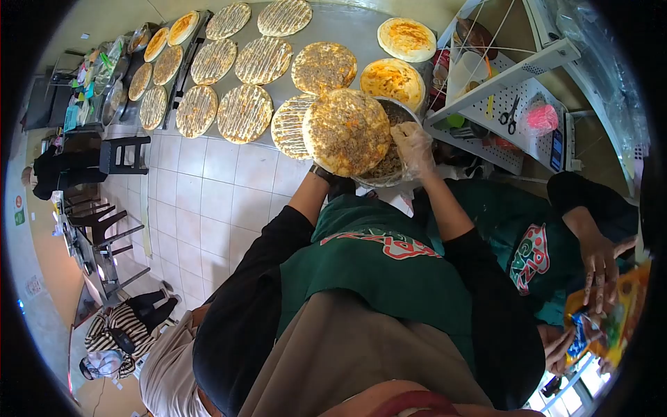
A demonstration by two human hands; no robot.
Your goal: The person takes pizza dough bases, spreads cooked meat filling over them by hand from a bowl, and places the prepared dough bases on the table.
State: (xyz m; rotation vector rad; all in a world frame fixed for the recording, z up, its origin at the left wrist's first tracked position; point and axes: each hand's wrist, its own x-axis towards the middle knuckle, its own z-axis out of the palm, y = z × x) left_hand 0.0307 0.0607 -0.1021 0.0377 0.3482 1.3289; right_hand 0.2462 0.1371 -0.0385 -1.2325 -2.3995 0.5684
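Note:
A round flatbread topped with browned crumbled filling [347, 132] rests on my left hand [324, 174], whose fingers are mostly hidden under it. My right hand [411, 147], in a clear plastic glove, is at the right rim of a metal bowl [379, 182] of dark crumbled filling, its fingers bent together; what they hold, if anything, is hidden. The bread overlaps the bowl's left part and a drizzled flatbread [288, 126] behind. Beyond lie a crumble-topped flatbread [324, 67] and an orange-sauced one [392, 82] on the metal counter [292, 31].
Several drizzled flatbreads [244, 113] cover the counter to the left. At right stands a white perforated shelf [500, 115] with scissors [509, 115]. A co-worker in a green apron [517, 236] handles a yellow packet [622, 306] close by. Stools [125, 154] stand far left.

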